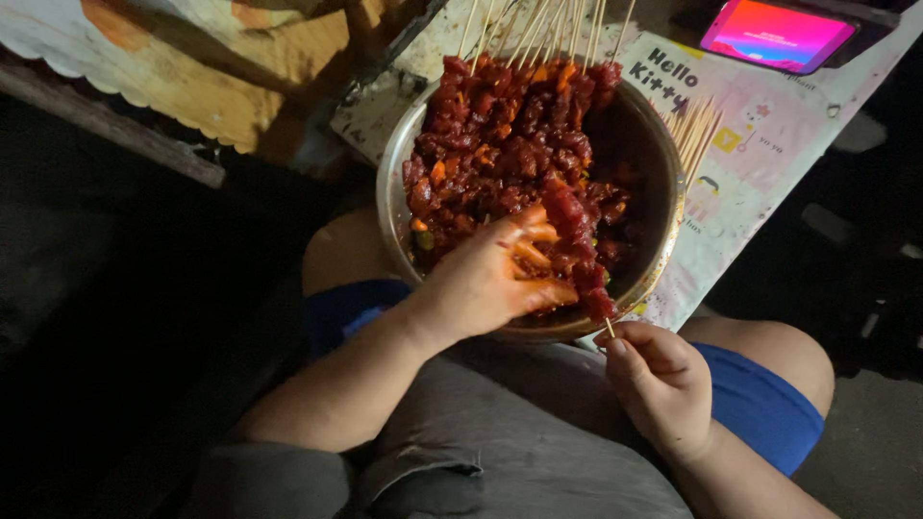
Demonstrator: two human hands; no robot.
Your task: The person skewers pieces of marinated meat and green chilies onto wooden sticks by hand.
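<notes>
A round metal bowl [663,144] rests at my knees, full of dark red marinated meat chunks [500,144]. Several loaded skewers lie across its far side, their bamboo sticks [538,24] fanning out past the rim. My right hand [663,384] pinches the bare end of one skewer [582,250] that is threaded with red meat and slants up over the bowl. My left hand [486,279], smeared with sauce, reaches into the bowl and its fingers touch the meat beside that skewer.
The bowl leans against a low table with a pale cartoon-print cover [769,135]. Spare bamboo sticks [697,125] lie right of the bowl. A lit phone [777,34] sits at the top right. Dark ground surrounds my knees.
</notes>
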